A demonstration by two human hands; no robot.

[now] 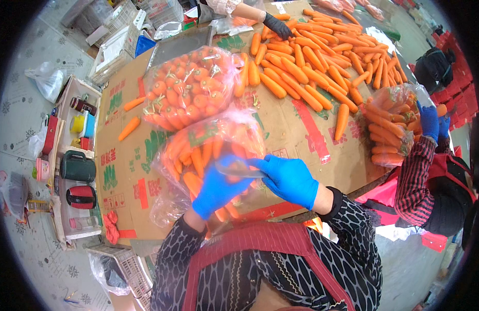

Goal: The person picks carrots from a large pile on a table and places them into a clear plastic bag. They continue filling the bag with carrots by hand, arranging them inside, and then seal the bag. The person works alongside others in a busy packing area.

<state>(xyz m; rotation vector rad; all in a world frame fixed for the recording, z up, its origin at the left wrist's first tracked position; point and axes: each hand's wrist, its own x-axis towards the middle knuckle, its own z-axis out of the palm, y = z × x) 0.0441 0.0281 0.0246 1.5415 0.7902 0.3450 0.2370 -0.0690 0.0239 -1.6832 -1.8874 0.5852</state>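
My left hand [220, 186], in a blue glove, is blurred over the near clear plastic bag of carrots [181, 155]; what its fingers grip is hidden. Close by on the right, my right hand [292, 180], also blue-gloved, is closed on a knife [243, 172] with a curved metal blade. The blade reaches left across my left hand. Just beyond sits a second full bag of carrots [189, 89], crown ends up. Both bags rest on a cardboard-covered table [301, 155].
Loose carrots [317, 58] form a large pile at the back right, where a person's black-gloved hand [277, 26] reaches in. At right, another person's blue-gloved hand [428, 120] touches a carrot bag [391, 128]. A shelf tray [78, 233] with a kettle and jars borders the left edge.
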